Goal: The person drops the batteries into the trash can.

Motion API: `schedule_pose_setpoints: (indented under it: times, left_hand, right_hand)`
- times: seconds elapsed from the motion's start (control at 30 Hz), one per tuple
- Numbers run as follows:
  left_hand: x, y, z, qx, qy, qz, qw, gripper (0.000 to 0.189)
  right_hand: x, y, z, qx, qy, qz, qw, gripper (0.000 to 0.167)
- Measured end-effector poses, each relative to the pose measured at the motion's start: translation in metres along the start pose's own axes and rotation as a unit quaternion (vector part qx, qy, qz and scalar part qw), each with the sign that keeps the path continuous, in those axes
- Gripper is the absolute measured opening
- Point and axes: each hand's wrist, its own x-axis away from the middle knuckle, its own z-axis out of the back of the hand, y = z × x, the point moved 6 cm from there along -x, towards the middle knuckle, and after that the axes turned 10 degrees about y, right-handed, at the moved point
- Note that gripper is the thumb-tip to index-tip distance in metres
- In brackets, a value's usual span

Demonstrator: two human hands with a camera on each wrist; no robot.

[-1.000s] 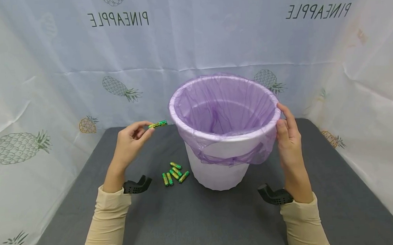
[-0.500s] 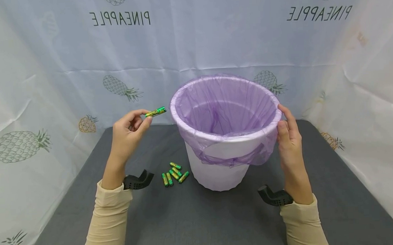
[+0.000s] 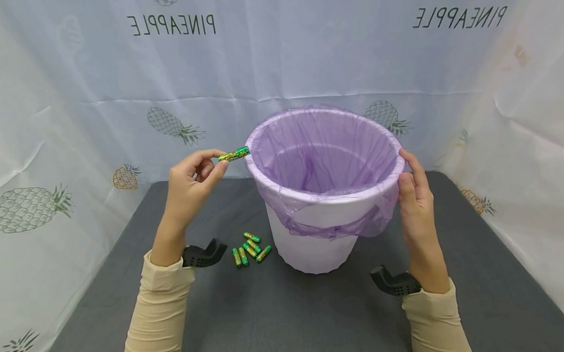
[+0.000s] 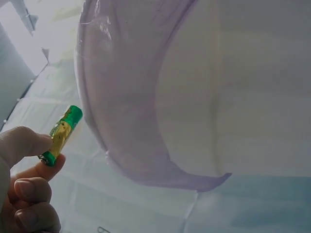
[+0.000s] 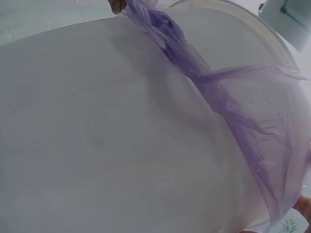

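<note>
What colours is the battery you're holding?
The battery is green and gold, clearest in the left wrist view.

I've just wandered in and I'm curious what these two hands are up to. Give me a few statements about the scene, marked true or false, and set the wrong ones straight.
1. The left hand pinches a green-and-gold battery. True.
2. The right hand hangs idle, away from the bin. False: it holds the bin at its rim.
3. Several loose batteries lie on the dark table. True.
4. The bin's liner is black. False: it is see-through purple.
5. Both sleeves are beige. True.
</note>
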Motion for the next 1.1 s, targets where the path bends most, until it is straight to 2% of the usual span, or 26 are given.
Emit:
schedule_pose_setpoints:
  times: [0.33,0.43,0.57,0.87,1.1]
  left_hand:
    - [-0.002,0.007,-0.024,0.005,-0.035,-0.016,0.9993,0.012]
    - [-0.002,0.007,-0.028,0.005,-0.042,-0.015,0.999,0.011]
    - [-0.001,0.007,-0.031,0.01,-0.047,-0.008,0.9988,0.012]
    - [-0.002,0.008,-0.037,0.02,-0.053,-0.011,0.9983,0.017]
    - [-0.001,0.006,-0.036,0.022,-0.048,-0.008,0.9986,0.02]
  right_hand:
    - [0.001,0.0,0.0,0.013,0.015,-0.008,0.9998,0.04]
    - [0.001,-0.001,-0.001,0.001,0.006,-0.002,1.0,0.04]
    - [0.001,-0.001,-0.002,-0.012,-0.006,0.007,0.9999,0.039]
    - [0.002,0.001,0.0,0.006,0.016,-0.007,0.9998,0.04]
    - [0.001,-0.001,-0.001,-0.001,0.005,0.0,1.0,0.039]
